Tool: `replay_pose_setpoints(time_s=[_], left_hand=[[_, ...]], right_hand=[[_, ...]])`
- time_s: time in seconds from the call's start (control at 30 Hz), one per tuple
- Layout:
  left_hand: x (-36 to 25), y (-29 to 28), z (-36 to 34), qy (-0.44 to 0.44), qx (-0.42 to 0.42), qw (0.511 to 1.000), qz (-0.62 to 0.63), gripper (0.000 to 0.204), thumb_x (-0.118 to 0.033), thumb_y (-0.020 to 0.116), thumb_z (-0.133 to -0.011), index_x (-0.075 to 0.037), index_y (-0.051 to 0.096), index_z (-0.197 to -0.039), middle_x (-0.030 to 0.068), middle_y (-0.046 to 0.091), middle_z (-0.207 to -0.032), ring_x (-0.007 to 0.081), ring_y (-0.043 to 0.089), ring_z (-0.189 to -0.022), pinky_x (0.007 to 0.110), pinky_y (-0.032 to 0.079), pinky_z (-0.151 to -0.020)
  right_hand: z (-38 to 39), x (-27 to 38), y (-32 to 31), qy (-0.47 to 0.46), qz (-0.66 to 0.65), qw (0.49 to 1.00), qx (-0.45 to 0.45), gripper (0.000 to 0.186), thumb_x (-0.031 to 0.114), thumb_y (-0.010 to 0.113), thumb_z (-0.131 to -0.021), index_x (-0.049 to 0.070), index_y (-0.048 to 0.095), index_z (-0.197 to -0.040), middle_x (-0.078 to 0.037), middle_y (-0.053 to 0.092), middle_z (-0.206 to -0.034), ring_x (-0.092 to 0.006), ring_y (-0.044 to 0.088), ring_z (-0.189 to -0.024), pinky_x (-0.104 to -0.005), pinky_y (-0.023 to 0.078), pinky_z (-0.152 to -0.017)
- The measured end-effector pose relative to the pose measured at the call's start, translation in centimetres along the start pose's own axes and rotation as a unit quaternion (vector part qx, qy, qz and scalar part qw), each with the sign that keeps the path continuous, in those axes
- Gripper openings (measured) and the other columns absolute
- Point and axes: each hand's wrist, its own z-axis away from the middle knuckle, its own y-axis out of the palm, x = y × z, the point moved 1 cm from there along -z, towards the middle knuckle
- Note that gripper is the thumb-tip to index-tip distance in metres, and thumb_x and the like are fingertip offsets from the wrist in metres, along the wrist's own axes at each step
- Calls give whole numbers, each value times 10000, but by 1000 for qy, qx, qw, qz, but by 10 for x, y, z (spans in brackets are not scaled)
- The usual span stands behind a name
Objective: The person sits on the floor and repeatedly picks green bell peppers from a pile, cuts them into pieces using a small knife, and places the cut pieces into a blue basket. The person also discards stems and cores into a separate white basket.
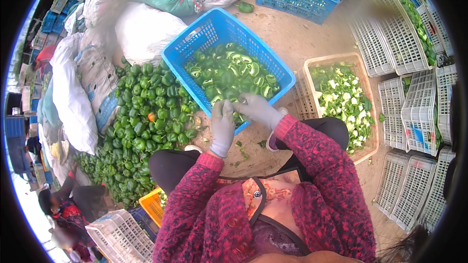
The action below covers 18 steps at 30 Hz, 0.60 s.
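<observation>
Both my hands wear pale grey gloves and meet over the near rim of a blue crate (176,61). My left hand (223,127) is upright with its fingers bent together. Just beside it, my right hand (258,110) reaches in from the right, its fingers pinched toward the left fingertips. Whatever lies between the fingers is too small or hidden to name. Cut green pepper pieces (243,65) fill the bottom of the crate, some showing pale insides. To the left spreads a big heap of whole green bell peppers (141,131).
A beige crate (312,80) by my right knee holds pale pepper cores (343,102). White and green sacks (146,31) lie at the far left. Another blue crate (297,2) stands far off. Grey crates (390,185) line the right. A person (68,214) sits at lower left.
</observation>
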Motion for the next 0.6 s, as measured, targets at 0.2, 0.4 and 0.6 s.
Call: replay_pose_setpoints(time_s=[0.2,0.4,0.6], left_hand=[[14,2,4,267,11,931,-247,334,-276,605,-1038,14,649,-1198,195,688,-1061,365,657,-1004,444,527,-884],[13,8,3,186,-50,973,-130,331,-291,569,-1065,-1,643,-1207,155,679,-1039,295,656,-933,404,539,-825],[3,0,-13,-51,-22,990,128,417,-449,444,-1115,-76,618,-1181,30,612,-875,93,530,-607,244,405,-489]], right_hand=[[0,-8,10,36,-36,999,-15,331,283,720,-895,-8,630,-1025,-51,636,-782,-123,592,-640,-294,481,-571],[2,-18,24,26,-184,980,-76,200,187,671,-912,23,620,-1016,-20,589,-780,-116,567,-628,-275,480,-575],[5,-2,10,-12,-355,933,-61,183,155,641,-927,30,623,-1059,-7,558,-774,-105,532,-605,-265,465,-574]])
